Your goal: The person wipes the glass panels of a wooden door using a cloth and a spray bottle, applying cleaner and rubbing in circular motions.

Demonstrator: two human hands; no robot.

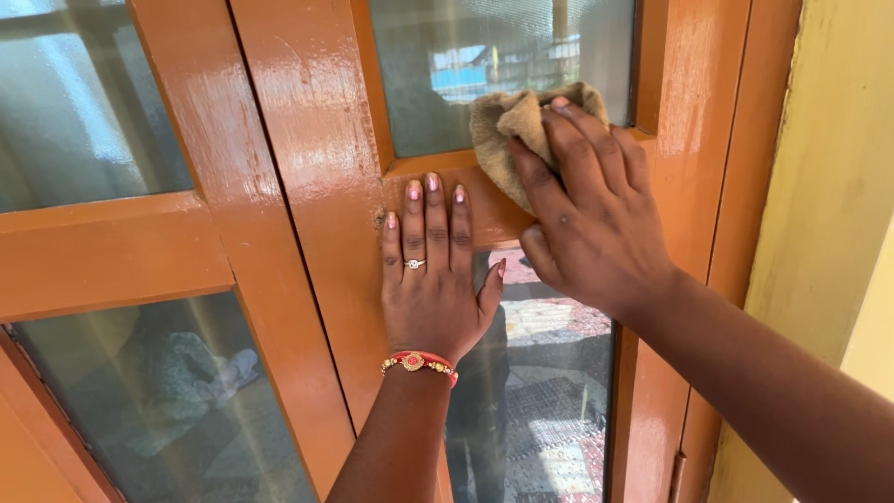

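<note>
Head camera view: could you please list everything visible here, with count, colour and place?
Door frame: one, glossy orange wood, fills most of the view.
Glass panes: four, frosted grey, set in the frame, upper and lower.
Wall: one, pale yellow, right edge.
Cloth: one, tan, pressed where the upper right pane meets the crossbar.
Ring: one, silver, left hand finger.
Bracelet: one, red with gold, left wrist.
Left hand: flat on the crossbar.
Right hand: holding the cloth.
</note>
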